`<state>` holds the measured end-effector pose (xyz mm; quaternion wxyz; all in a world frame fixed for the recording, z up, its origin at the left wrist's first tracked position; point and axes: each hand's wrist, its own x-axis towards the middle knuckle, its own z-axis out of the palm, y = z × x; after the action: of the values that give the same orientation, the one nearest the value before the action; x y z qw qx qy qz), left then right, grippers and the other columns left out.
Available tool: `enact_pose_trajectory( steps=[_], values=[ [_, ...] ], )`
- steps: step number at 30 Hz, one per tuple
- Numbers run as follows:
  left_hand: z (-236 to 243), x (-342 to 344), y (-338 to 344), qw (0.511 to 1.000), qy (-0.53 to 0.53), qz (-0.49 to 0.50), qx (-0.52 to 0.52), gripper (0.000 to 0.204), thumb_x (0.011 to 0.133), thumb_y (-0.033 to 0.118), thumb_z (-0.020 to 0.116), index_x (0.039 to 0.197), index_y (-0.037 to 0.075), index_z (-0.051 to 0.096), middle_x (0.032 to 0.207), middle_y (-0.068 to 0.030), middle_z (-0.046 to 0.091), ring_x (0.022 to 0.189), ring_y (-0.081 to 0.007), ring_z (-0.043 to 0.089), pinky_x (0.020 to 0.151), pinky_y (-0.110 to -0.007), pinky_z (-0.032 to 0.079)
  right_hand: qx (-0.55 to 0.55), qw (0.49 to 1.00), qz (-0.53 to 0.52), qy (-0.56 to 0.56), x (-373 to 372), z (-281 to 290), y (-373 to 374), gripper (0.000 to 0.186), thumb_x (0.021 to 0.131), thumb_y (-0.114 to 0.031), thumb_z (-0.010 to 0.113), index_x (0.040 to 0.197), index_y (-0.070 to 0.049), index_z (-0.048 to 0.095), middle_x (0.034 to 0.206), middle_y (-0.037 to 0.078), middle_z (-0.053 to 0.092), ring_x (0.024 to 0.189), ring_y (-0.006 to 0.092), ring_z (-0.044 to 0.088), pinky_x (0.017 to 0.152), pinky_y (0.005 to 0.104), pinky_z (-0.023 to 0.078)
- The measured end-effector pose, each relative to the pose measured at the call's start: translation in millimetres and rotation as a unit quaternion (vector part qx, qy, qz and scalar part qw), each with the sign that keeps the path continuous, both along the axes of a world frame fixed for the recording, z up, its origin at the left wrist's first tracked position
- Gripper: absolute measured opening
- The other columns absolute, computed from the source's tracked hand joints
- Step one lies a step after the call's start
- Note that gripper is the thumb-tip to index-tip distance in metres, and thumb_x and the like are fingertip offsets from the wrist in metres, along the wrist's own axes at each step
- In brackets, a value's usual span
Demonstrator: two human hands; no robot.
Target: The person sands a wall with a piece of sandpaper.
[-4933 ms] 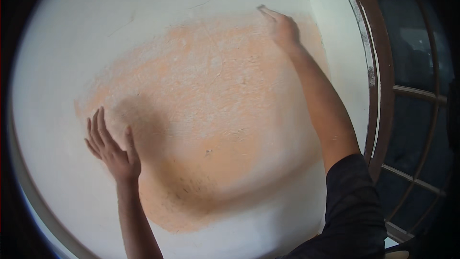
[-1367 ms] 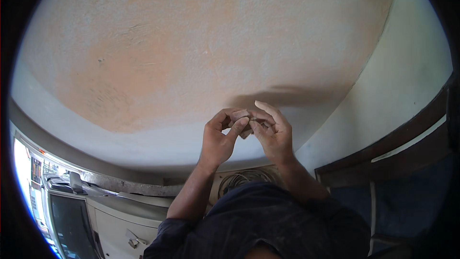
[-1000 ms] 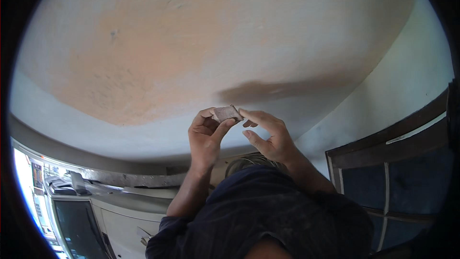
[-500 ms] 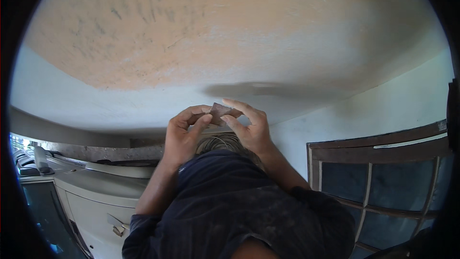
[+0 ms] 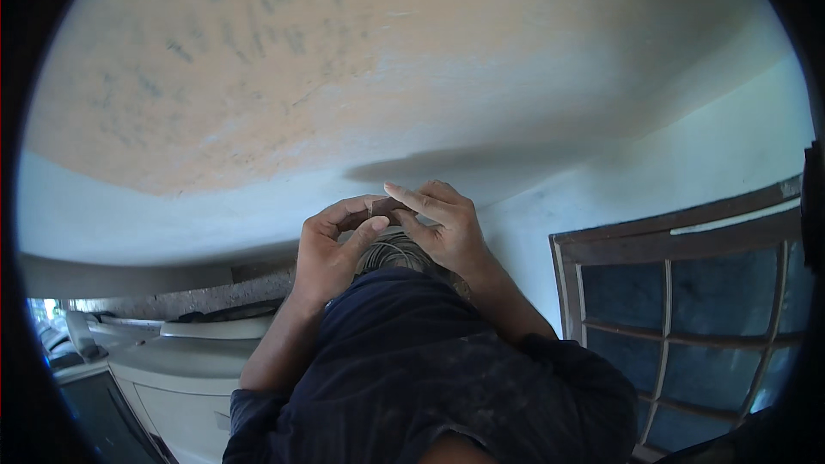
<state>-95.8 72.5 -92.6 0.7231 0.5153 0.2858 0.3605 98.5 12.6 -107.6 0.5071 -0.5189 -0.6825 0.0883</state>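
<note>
Close in front of my dark shirt, my left hand (image 5: 326, 253) and my right hand (image 5: 451, 228) meet on a small folded brown piece of what looks like sandpaper (image 5: 387, 206). The fingers of both are curled onto it, with my right index finger reaching over its top. Behind them rises a white wall with a large faded peach patch (image 5: 223, 86), marked with dark streaks toward the upper left, and a shadow falls below the patch.
A coil of grey cable (image 5: 397, 253) lies under my hands. At lower left are a grey ledge (image 5: 155, 275) and a cream vehicle-like body (image 5: 180, 399) with dark glass. At right, a brown-framed glazed door or window (image 5: 709, 301) adjoins the side wall (image 5: 722, 129).
My hands came down from the wall to in front of my shirt, and my view tipped downward. Since half a second ago my right fingers have closed further over the paper, hiding more of it.
</note>
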Motion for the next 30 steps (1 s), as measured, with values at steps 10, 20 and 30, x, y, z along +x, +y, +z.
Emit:
enact_pose_trajectory(
  steps=[10,20,30],
  values=[
    [-11,41,-4,0.997,-0.001,-0.067,0.047,0.027,0.099,-0.006,0.065,0.125,-0.003,0.07,0.109,-0.0115,0.076,0.105,-0.0159,0.072,0.097,-0.031,0.057,-0.171,0.951,0.002,0.258,37,0,-48,0.027,0.101,-0.016,0.07,0.121,0.001,0.075,0.1,0.013,0.077,0.091,0.016,0.071,0.082,0.0296,0.055],
    [11,104,-24,0.974,0.078,-0.121,0.177,0.044,0.096,-0.007,0.066,0.14,0.0,0.06,0.108,-0.0126,0.077,0.106,-0.0171,0.071,0.097,-0.033,0.055,-0.137,0.97,-0.1,0.177,94,13,-78,0.02,0.098,-0.014,0.072,0.113,-0.001,0.078,0.098,0.017,0.076,0.093,0.0264,0.073,0.084,0.0367,0.055],
    [7,170,-65,0.957,0.075,0.047,0.276,0.036,0.095,-0.006,0.07,0.13,-0.001,0.063,0.105,-0.0139,0.074,0.098,-0.0195,0.074,0.084,-0.032,0.061,-0.05,0.992,-0.05,0.106,165,28,-93,0.016,0.096,-0.011,0.074,0.107,0.0,0.078,0.089,0.013,0.075,0.08,0.0222,0.068,0.074,0.0337,0.053]
  ],
)
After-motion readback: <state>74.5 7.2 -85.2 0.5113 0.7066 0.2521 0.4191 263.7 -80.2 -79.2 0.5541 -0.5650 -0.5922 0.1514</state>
